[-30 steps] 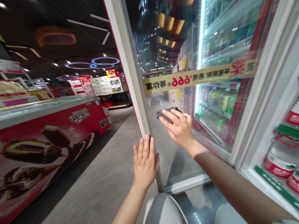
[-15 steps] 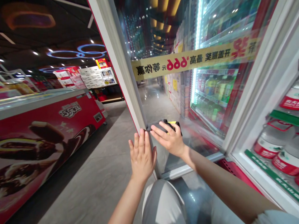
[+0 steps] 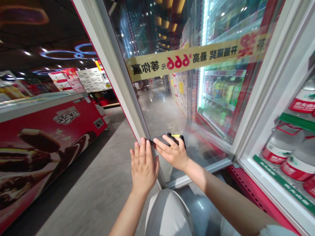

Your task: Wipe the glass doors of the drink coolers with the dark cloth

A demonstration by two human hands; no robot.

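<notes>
My left hand (image 3: 143, 167) lies flat on the door's edge frame (image 3: 123, 98), fingers stretched upward and nothing in it. Just right of it, my right hand (image 3: 173, 154) presses a dark grey, cloth-like thing (image 3: 161, 137) with black and yellow parts against the inner side of the door. Its fingers cover much of that thing, so I cannot make out its exact kind. The glass door (image 3: 157, 108) stands swung out from a drinks cooler, with a yellow banner (image 3: 197, 59) whose lettering reads mirrored. My knee (image 3: 169, 213) is below the hands.
Large water bottles (image 3: 278, 144) with red and white labels fill the cooler shelves at the right. A red ice cream chest freezer (image 3: 81, 131) stands across the grey floor (image 3: 103, 173) at the left. Stacked cartons (image 3: 92, 80) are behind it.
The view has shifted slightly, so door and hands appear a little further left. Both hands keep nearly the same place on the door frame.
</notes>
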